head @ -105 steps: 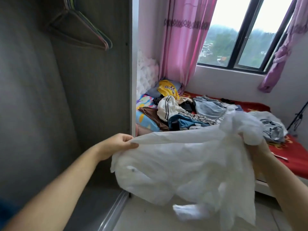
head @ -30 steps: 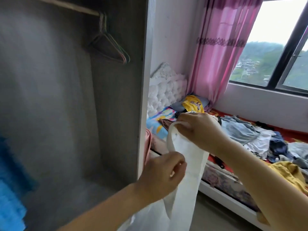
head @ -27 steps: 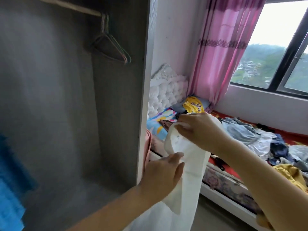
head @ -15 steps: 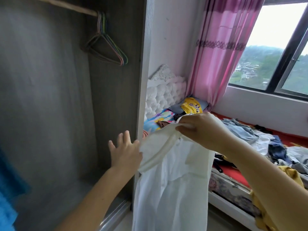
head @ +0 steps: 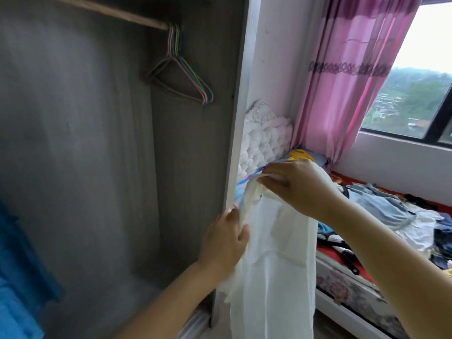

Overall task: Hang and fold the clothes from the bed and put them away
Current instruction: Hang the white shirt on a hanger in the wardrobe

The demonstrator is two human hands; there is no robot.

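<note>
Head view — right hand (head: 297, 189) fingers pinch white garment (head: 274, 265) top; left hand (head: 226, 241) fingers grip its edge.

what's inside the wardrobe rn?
A bunch of empty hangers on the rail, bare grey back wall, something blue at the lower left edge. The lower right corner is covered by the left hand and white garment.

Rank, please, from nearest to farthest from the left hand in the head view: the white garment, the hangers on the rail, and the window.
From the left hand:
1. White garment, touching the hand on its right.
2. Hangers, up inside the wardrobe.
3. Window, far right beyond the bed.
</note>
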